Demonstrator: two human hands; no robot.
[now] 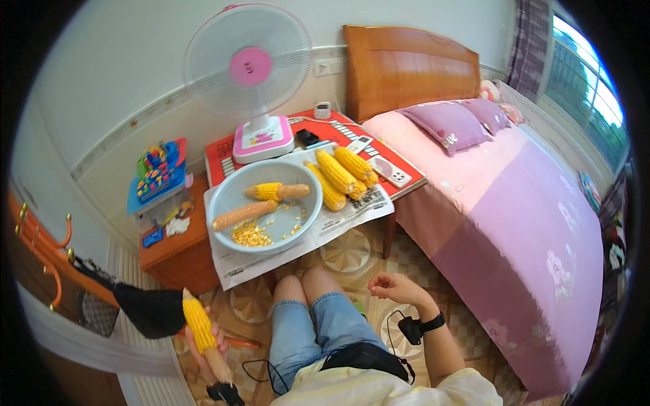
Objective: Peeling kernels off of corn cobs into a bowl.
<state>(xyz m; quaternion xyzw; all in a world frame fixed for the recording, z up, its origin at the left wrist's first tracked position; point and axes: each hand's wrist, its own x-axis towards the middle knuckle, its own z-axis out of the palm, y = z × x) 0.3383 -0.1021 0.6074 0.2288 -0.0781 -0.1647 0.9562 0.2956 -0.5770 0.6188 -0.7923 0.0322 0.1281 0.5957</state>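
Low on the left, my left hand [220, 339] grips a half-shelled corn cob [199, 320]. Yellow kernels cover its upper part, and its lower part is bare cob. My right hand [398, 289] hovers beyond my right knee, fingers loosely curled, and no object shows in it. Before me a pale blue plastic colander basin [294, 239] stands on newspaper. Loose corn kernels [250, 234] lie in it, along with a stripped cob [244, 215] and a partly shelled cob [267, 191]. Several unshelled corn ears [335, 171] are piled right of the basin.
A pink-and-white electric fan [264, 139] stands behind the basin on the red-topped table [216, 175]. Remotes [390, 171] lie near its right edge. At left, a wooden cabinet [175, 261] carries a toy-topped box [157, 195]. The bed [487, 243] fills the right side; a coat rack [66, 264] is at left.
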